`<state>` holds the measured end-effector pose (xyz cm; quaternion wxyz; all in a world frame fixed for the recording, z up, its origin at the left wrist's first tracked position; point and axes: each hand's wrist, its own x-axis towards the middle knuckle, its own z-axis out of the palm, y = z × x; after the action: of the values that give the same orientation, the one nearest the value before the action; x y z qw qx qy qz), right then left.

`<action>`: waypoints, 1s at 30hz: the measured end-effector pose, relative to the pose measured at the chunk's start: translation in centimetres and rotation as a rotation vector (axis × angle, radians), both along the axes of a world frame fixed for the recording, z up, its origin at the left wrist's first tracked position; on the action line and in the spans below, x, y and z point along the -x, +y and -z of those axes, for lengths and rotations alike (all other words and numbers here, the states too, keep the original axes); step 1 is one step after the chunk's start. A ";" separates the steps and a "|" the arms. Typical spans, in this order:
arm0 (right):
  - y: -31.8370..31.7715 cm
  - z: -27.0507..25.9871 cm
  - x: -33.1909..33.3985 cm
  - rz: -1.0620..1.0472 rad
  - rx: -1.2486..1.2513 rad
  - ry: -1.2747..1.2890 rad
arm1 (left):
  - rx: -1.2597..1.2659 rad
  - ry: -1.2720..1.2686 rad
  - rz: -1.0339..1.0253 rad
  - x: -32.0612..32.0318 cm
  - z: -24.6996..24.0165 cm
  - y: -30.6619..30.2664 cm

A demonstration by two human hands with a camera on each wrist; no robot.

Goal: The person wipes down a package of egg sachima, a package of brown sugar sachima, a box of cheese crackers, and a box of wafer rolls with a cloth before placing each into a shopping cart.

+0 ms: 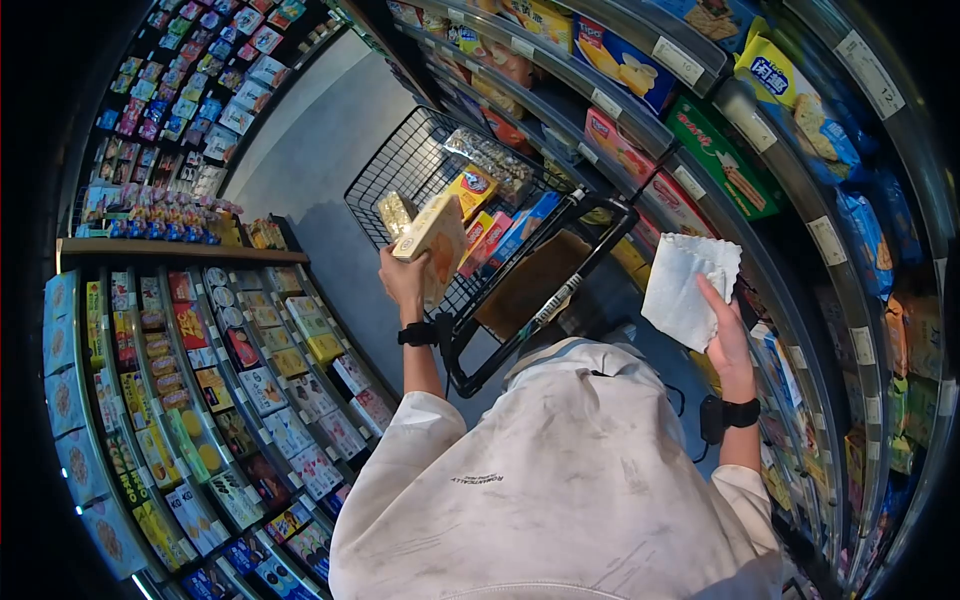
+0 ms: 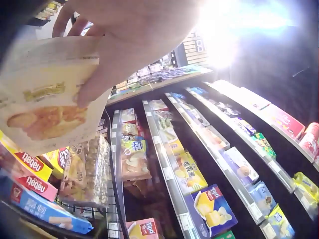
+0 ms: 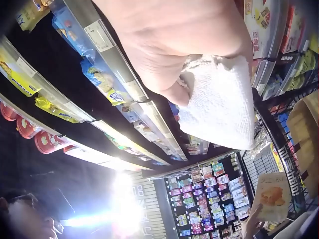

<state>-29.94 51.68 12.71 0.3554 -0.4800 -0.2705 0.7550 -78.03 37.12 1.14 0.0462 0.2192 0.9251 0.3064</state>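
My left hand (image 1: 405, 285) grips a cream-coloured snack box (image 1: 436, 245) by its side, over the near left part of the black wire shopping cart (image 1: 385, 160). In the left wrist view the box (image 2: 40, 94) shows a picture of golden-brown pieces on its front, and the thumb presses on that face. On the other side, my right hand (image 1: 730, 335) pinches a white cloth (image 1: 690, 288) with a scalloped edge beside the right-hand shelves. The cloth (image 3: 219, 104) hangs folded from thumb and fingers in the right wrist view.
Inside the cart lie a yellow box (image 1: 470, 190), a blue box (image 1: 535, 215) and a clear bag of snacks (image 1: 490, 160). Packed shelves (image 1: 690, 180) curve along the right. A low display rack (image 1: 230, 370) of boxed snacks stands at the left, with grey floor (image 1: 300, 160) between.
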 end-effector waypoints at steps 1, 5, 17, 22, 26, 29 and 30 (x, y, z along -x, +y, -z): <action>0.0 0.1 -0.1 0.003 -0.002 -0.003 | -0.045 0.019 -0.038 0.1 0.4 0.2; -0.5 0.0 0.1 0.009 0.002 -0.020 | -0.069 0.049 -0.022 -0.1 1.7 0.7; -1.1 0.0 -0.3 0.013 0.018 -0.008 | 0.301 -0.425 0.353 3.0 11.0 -3.5; -1.1 -0.3 -0.2 0.027 0.021 -0.005 | 0.652 -0.159 0.131 0.2 5.6 -2.9; -1.0 0.4 -0.6 0.026 0.014 -0.011 | 0.475 -0.438 0.374 1.1 8.0 -4.0; -1.0 0.1 -0.4 0.031 0.022 -0.005 | 0.526 -0.525 0.282 -0.1 4.9 -2.7; -1.0 -0.1 -0.2 0.042 0.042 0.002 | 0.560 -0.483 0.299 0.9 5.9 -3.0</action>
<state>-29.78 50.70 12.82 0.3614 -0.4921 -0.2440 0.7535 -78.90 34.12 -4.79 0.3644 0.2521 0.8934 0.0749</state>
